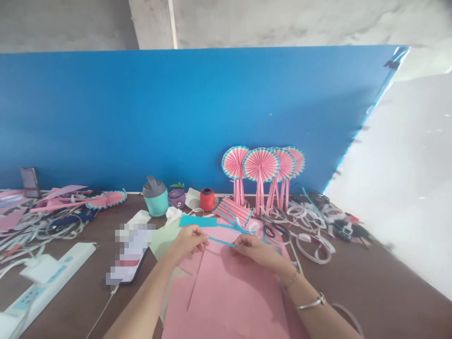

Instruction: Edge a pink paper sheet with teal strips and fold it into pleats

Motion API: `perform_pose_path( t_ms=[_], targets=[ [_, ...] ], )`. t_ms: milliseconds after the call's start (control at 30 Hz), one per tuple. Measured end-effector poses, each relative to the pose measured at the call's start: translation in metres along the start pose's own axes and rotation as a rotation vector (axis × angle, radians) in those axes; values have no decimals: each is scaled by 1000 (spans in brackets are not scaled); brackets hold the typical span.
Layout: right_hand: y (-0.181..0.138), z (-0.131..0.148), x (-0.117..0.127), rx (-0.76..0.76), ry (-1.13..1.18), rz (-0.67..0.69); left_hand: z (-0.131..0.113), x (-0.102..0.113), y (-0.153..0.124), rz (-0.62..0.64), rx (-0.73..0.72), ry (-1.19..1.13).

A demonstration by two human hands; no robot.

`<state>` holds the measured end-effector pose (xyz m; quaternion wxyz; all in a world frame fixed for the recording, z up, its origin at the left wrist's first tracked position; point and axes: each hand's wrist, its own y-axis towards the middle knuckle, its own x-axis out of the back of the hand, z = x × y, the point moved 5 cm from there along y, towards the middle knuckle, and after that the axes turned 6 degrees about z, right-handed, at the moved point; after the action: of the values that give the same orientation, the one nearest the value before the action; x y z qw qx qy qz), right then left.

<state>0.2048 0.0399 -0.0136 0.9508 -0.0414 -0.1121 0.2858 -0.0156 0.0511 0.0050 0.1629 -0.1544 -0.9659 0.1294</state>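
Note:
A narrow blue paper strip (221, 242) is stretched between my two hands, above large pink paper sheets (240, 292). My left hand (190, 240) pinches its left end, and my right hand (252, 249) pinches the right end. Just beyond the hands lie a wider blue paper piece (197, 221) and several loose blue strips. Behind these rests a pleated pink paper piece (233, 211) with a blue and white edge. Pale green paper (162, 240) shows beside my left hand.
Several round pink paper fans (261, 165) lean against the blue partition (158, 117). A teal cup (156, 200), a purple pot (177, 197) and a red thread spool (207, 200) line the back. Left are a phone (132, 254) and a power strip (52, 282); right, coiled white strips (314, 247).

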Motion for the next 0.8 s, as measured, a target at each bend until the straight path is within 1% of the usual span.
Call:
perform_pose_path(
  t_ms=[133,233,367,533,667,733,800],
  targets=[
    [2,0,0,31,-205,-48,5,-3,-2,131,68,-59],
    [1,1,0,54,-243,-52,9,-4,-4,178,107,-81],
    [-3,7,0,-3,-164,-28,11,-4,-4,165,117,-73],
    [-8,16,2,-63,-57,-36,12,-4,-4,162,143,-70],
    [-11,17,1,-134,15,-27,11,-3,-4,158,156,-77],
    [-12,16,1,-173,15,-33,11,-4,-4,146,157,-75],
    [-13,16,3,-198,-61,-49,10,-4,-4,129,157,-64]
  ],
)
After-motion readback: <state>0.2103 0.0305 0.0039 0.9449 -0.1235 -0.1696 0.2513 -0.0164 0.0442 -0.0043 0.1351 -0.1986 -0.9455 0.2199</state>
